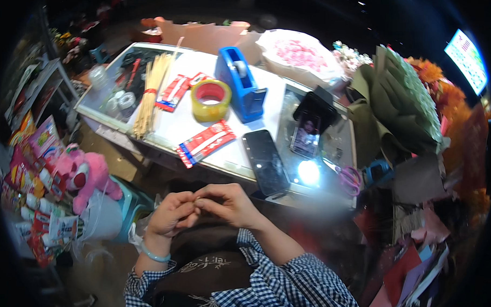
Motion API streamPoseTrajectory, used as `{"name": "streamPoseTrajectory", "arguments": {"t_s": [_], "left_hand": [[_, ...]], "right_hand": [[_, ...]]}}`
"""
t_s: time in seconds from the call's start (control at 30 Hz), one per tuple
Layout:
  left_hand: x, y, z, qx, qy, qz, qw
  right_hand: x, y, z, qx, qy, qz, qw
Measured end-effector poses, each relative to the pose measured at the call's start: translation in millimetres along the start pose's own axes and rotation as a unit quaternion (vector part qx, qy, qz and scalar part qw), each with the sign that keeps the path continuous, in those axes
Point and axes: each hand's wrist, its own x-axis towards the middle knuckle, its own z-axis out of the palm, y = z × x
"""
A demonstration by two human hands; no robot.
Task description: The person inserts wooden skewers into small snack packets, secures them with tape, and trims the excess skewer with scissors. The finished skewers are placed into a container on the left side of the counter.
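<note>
My left hand (172, 214) and my right hand (228, 205) meet in front of my dark apron, just short of the table edge. The fingertips of both are pinched together; whatever lies between them, if anything, is too small to make out. Closest to them on the table are a red, white and blue packet (206, 143) and a black smartphone (266, 162) lying flat. Behind the packet stands a roll of yellowish tape (210, 110), beside a blue tape dispenser (241, 85). A bundle of thin wooden sticks (149, 98) rests left of another red packet (173, 92).
On the table's right are a second phone with a lit screen (305, 135), a bright light (308, 172) and purple-handled scissors (348, 177). Wrapped bouquets (300, 51) line the back. A pink plush toy (88, 175) and snack bags stand at the left, wrapping paper (401, 272) at the right.
</note>
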Motion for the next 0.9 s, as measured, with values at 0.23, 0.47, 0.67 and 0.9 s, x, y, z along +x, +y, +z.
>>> {"name": "streamPoseTrajectory", "arguments": {"t_s": [0.23, 0.47, 0.67, 0.9], "left_hand": [[8.0, -9.8, 10.9, 0.213, 0.163, 0.166, 0.949], [4.6, 6.9, 6.8, 0.452, 0.221, 0.225, 0.834], [20.3, 36.8, -11.8, 0.39, 0.158, 0.129, 0.898], [55.5, 62.7, -40.8, 0.279, 0.073, 0.067, 0.955]], "right_hand": [[1.8, 10.8, 9.7, -0.068, 0.133, 0.079, 0.986], [17.3, 26.6, 7.4, 0.16, 0.109, 0.105, 0.976], [48.2, 34.0, -4.5, 0.233, 0.07, 0.104, 0.964], [84.4, 23.4, -15.8, 0.159, 0.081, 0.088, 0.98]]}}
